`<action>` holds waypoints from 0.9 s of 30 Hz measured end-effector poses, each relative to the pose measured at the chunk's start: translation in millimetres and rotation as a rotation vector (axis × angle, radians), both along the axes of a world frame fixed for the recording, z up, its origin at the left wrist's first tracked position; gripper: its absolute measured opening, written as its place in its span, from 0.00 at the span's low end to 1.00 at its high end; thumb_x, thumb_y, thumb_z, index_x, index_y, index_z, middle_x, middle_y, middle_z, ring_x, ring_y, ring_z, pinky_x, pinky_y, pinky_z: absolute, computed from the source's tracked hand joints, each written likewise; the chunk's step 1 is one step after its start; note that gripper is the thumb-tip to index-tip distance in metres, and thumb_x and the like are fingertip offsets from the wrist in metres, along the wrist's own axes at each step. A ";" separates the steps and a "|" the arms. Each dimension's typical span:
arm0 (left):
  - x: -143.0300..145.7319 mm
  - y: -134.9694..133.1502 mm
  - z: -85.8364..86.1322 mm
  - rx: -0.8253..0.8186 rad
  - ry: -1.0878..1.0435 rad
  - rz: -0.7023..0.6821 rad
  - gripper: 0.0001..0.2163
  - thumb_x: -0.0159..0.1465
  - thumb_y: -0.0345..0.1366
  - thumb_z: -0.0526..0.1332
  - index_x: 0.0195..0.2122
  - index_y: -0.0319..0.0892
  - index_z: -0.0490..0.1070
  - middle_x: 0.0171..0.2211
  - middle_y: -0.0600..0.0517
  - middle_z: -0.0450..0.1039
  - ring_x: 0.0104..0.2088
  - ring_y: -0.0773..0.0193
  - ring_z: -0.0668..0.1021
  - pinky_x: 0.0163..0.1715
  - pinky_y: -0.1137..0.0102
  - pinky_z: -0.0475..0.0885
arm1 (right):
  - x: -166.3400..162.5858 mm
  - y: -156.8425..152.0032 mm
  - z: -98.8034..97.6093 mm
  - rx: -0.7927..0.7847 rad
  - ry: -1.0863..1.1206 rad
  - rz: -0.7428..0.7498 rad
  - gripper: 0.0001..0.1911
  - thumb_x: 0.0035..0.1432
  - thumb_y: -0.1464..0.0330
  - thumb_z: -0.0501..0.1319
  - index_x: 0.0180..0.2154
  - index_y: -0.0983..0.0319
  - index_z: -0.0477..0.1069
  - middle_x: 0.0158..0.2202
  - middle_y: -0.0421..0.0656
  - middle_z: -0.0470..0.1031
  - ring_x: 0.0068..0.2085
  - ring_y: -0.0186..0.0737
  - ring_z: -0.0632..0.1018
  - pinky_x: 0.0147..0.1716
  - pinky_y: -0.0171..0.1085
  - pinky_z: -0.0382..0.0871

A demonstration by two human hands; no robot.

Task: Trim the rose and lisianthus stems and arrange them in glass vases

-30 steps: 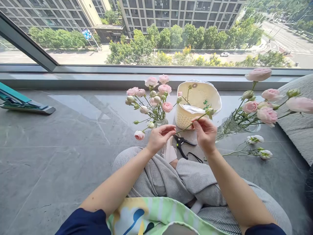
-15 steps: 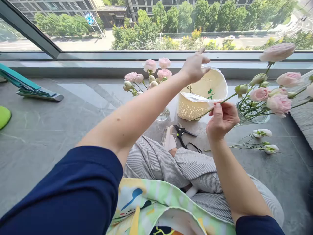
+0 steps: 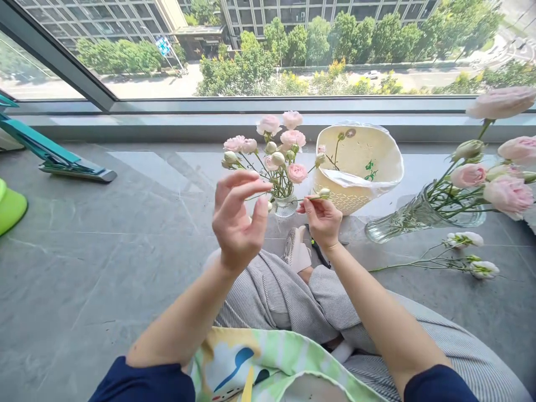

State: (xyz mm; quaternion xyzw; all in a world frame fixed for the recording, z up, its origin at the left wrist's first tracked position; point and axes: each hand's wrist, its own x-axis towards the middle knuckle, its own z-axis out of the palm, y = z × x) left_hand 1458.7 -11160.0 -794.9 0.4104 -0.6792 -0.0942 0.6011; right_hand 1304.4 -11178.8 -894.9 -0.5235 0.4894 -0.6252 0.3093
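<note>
My right hand [image 3: 324,222] pinches a thin green flower stem, with a pale closed bud [image 3: 324,192] just above the fingers. To its left, my left hand [image 3: 239,220] is raised with curved fingers and the thumb apart, holding nothing that I can see. Behind and between the hands stands a small ribbed glass vase [image 3: 285,206] filled with pink roses [image 3: 297,172] and pale buds. My left fingers hide part of its lower left blooms. Black pruning shears [image 3: 319,252] lie on the floor below my right hand, mostly covered by it.
A cream waste bin [image 3: 359,187] with a liner holds plant scraps. On the right, a tall glass vase [image 3: 379,226] leans over with more pink roses [image 3: 508,195]. White flowers [image 3: 464,240] lie on the floor. A teal folding tool [image 3: 46,148] and green object [image 3: 10,209] are left.
My left hand has come back from above the bin to beside the small vase. My right hand has moved left, away from the tall vase, still pinching the stem.
</note>
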 end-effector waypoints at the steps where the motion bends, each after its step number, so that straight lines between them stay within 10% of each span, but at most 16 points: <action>1: 7.2 5.1 -11.5 -0.039 0.013 0.054 0.08 0.62 0.30 0.58 0.41 0.46 0.72 0.44 0.49 0.67 0.46 0.61 0.74 0.45 0.63 0.75 | 7.4 -2.6 -2.6 0.022 -0.020 -0.023 0.11 0.59 0.60 0.59 0.37 0.61 0.72 0.30 0.42 0.79 0.30 0.37 0.81 0.34 0.36 0.78; 7: 32.1 3.1 -52.5 -0.208 -0.013 0.227 0.03 0.60 0.30 0.59 0.34 0.43 0.71 0.39 0.51 0.62 0.32 0.69 0.71 0.30 0.70 0.73 | 36.6 -11.3 -18.4 0.078 0.012 -0.154 0.14 0.60 0.57 0.58 0.39 0.61 0.72 0.31 0.43 0.80 0.31 0.39 0.82 0.36 0.38 0.78; 20: 41.2 0.9 -55.8 -0.119 0.099 0.320 0.02 0.61 0.33 0.58 0.33 0.43 0.68 0.37 0.49 0.60 0.36 0.64 0.68 0.34 0.66 0.70 | 52.7 -47.4 -86.9 0.146 0.668 -0.322 0.19 0.61 0.57 0.55 0.31 0.63 0.78 0.20 0.41 0.73 0.21 0.32 0.69 0.25 0.31 0.59; 27: 38.9 -0.5 -57.8 -0.111 0.114 0.316 0.02 0.60 0.33 0.58 0.33 0.44 0.69 0.37 0.49 0.60 0.37 0.63 0.68 0.34 0.65 0.69 | 46.8 -41.9 -86.4 0.313 0.697 -0.176 0.19 0.64 0.59 0.51 0.39 0.61 0.78 0.29 0.45 0.79 0.29 0.35 0.75 0.32 0.31 0.63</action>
